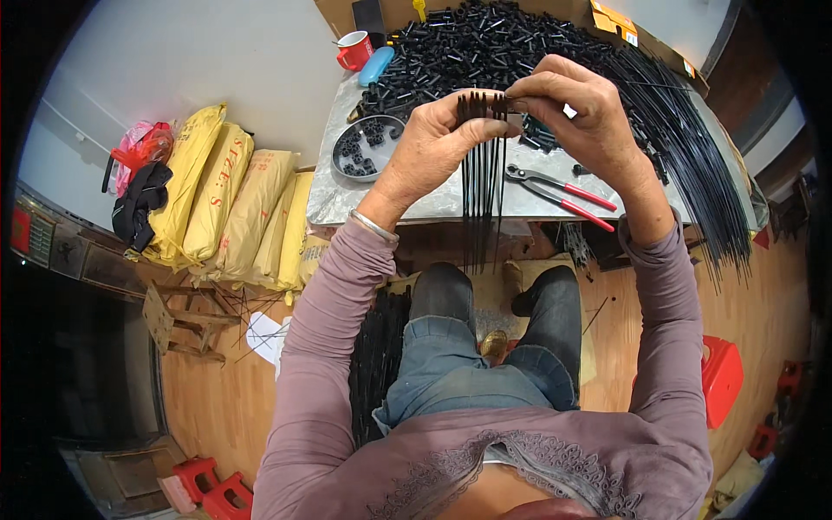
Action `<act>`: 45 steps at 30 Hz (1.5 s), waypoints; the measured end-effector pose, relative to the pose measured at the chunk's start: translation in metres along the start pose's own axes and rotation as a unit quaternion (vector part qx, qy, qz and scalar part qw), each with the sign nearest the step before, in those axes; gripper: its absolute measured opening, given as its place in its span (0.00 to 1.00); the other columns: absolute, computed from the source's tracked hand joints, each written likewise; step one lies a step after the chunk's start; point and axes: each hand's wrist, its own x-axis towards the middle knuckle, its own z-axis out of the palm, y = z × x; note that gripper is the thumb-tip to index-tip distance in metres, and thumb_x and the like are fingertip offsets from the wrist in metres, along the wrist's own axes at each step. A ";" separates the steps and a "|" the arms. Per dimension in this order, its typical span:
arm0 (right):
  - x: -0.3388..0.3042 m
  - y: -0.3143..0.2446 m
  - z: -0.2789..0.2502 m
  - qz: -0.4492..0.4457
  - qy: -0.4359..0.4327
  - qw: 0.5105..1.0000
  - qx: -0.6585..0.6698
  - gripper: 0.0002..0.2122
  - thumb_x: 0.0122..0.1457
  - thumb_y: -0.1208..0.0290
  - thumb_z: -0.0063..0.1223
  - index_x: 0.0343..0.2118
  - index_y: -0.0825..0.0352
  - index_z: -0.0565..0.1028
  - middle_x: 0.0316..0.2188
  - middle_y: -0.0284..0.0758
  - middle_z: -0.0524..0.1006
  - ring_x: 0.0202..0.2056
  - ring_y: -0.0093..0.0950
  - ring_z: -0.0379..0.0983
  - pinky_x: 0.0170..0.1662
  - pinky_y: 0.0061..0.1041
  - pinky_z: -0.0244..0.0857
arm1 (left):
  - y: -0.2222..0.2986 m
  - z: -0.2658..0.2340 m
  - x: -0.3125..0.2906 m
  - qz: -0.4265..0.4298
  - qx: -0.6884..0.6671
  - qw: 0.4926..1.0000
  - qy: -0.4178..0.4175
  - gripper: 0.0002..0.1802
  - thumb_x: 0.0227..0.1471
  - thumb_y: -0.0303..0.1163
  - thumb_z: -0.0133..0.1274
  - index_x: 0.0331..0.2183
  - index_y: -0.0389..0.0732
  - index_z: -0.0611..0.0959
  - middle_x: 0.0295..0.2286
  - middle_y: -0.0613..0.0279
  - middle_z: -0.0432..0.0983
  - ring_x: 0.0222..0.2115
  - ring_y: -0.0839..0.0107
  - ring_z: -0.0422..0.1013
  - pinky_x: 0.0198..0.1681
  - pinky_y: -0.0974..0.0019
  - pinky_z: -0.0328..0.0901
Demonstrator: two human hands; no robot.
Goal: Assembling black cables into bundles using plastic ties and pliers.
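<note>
Over the table's front edge, my left hand [425,149] is closed, its thumb pressing a row of thin black rods [482,186] against the fingers. The rods hang down side by side, with thicker black ends at the top. At the right end of that row, my right hand [589,113] pinches with thumb and forefinger; the small dark piece at its fingertips is too hidden to name. Below it lies a pair of pincers [568,196] with red handles, jaws toward the left. A round metal dish [337,159] holding small black parts sits left of my left hand.
A large heap of short black tubes [459,52] covers the back of the table [334,204]. Long black rods [702,165] overhang its right side. A red mug [354,50] and a blue case [376,66] stand back left. Yellow sacks [227,186] lean on the wall.
</note>
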 end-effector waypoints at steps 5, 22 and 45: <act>0.003 -0.002 -0.001 0.003 -0.013 1.000 -0.011 0.07 0.48 0.82 0.59 0.32 0.69 0.79 0.24 0.32 0.73 0.25 0.23 0.71 0.26 0.20 0.65 | -0.001 -0.002 0.000 -0.004 0.001 1.000 0.006 0.13 0.56 0.30 0.52 0.43 0.37 0.79 0.33 0.61 0.80 0.37 0.76 0.75 0.44 0.72 0.68; 0.002 0.005 0.000 0.005 -0.022 0.999 0.038 0.07 0.49 0.82 0.58 0.32 0.68 0.79 0.24 0.31 0.73 0.25 0.22 0.71 0.27 0.19 0.65 | 0.003 0.000 0.001 0.002 0.011 1.000 -0.023 0.11 0.55 0.30 0.53 0.40 0.37 0.81 0.33 0.63 0.80 0.37 0.77 0.74 0.45 0.72 0.68; 0.004 -0.010 -0.001 0.124 -0.039 0.978 0.163 0.04 0.54 0.77 0.55 0.31 0.71 0.76 0.25 0.31 0.75 0.28 0.19 0.71 0.32 0.17 0.65 | 0.002 -0.002 0.002 0.011 0.070 0.997 -0.033 0.11 0.50 0.29 0.58 0.37 0.37 0.83 0.31 0.66 0.81 0.33 0.81 0.74 0.41 0.75 0.68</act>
